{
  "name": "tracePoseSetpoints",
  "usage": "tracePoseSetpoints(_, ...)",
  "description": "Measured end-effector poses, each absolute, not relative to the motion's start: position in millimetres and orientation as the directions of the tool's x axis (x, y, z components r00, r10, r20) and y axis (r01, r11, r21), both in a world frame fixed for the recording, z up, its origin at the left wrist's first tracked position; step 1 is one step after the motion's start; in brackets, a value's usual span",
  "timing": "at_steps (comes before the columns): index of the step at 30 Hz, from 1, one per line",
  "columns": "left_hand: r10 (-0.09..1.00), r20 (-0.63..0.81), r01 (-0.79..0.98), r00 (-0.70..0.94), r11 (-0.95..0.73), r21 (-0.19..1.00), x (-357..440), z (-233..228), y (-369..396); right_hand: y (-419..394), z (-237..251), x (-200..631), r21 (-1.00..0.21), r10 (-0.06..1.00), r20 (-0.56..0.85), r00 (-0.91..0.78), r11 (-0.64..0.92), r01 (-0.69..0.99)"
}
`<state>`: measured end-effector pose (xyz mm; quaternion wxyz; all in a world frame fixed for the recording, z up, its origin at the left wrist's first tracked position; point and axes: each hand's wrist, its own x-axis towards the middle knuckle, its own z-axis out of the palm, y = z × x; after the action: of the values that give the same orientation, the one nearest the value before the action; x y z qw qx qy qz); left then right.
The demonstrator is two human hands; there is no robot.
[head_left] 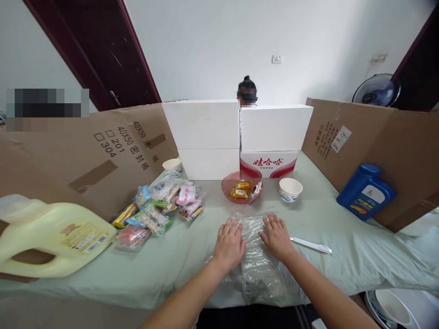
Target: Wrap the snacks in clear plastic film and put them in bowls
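Nearest to the camera, both forearms reach forward over the table edge and both hands lie palm-down on a clear plastic bag (253,256). The left hand (229,244) presses its left part, fingers spread and flat, gripping nothing; the right hand (277,237) does the same on the right part, fingers fanned and likewise released. Laid flat like this, the palms appear to be pinning the crinkled film against the pale green cloth (343,265), which would keep so light a sheet from sliding or curling.

The bag lies at the near middle of the table, its long axis running away from the person, one end draped over the near edge and the other pointing toward the red bowl (241,188). I cannot tell which end is the open mouth.

Just right of the right hand lies a white knife-like tool (311,245), apart from the bag. Left, a heap of wrapped snacks (159,208) sits near a cream jug (51,233) lying on its side. Farther off stand a white paper bowl (290,188), a paper cup (173,166) and a blue jug (366,192). White boxes (236,137) and cardboard sheets (103,155) wall the table; another person's head shows just above the boxes.
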<state>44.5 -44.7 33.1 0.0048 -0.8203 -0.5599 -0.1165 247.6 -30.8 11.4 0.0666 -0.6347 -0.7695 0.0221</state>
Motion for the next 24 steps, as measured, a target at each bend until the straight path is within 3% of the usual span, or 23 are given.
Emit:
tracePoseSetpoints(4,0.927,0.116,0.915,0.356,-0.371,0.155,51,19,-49,-55,-12,253,-0.128,0.882,0.119,-0.456,0.469,0.874)
tracePoseSetpoints(7,0.975,0.059,0.963,0.215,-0.222,0.153,36,10,-43,-67,-21,284,-0.092,0.914,0.151,-0.375,0.391,0.916)
tracePoseSetpoints(10,0.98,0.115,0.975,0.162,-0.177,0.132,20,17,-47,-84,-11,316,-0.127,0.93,0.216,-0.296,0.328,0.936)
tracePoseSetpoints(14,0.92,0.262,0.93,0.29,-0.336,0.151,10,36,-74,-119,18,322,-0.272,0.899,0.197,-0.39,0.433,0.86)
tracePoseSetpoints(17,0.828,0.241,0.807,0.506,-0.553,0.208,0,38,-98,-143,25,305,-0.341,0.825,0.114,-0.554,0.556,0.758)
tracePoseSetpoints(19,0.801,0.191,0.773,0.568,-0.599,0.212,-14,32,-105,-153,19,293,-0.357,0.777,0.102,-0.621,0.611,0.706)
tracePoseSetpoints(24,0.947,0.14,0.937,0.289,-0.31,0.16,-59,22,-90,-157,9,284,-0.396,0.748,0.254,-0.613,0.659,0.64)
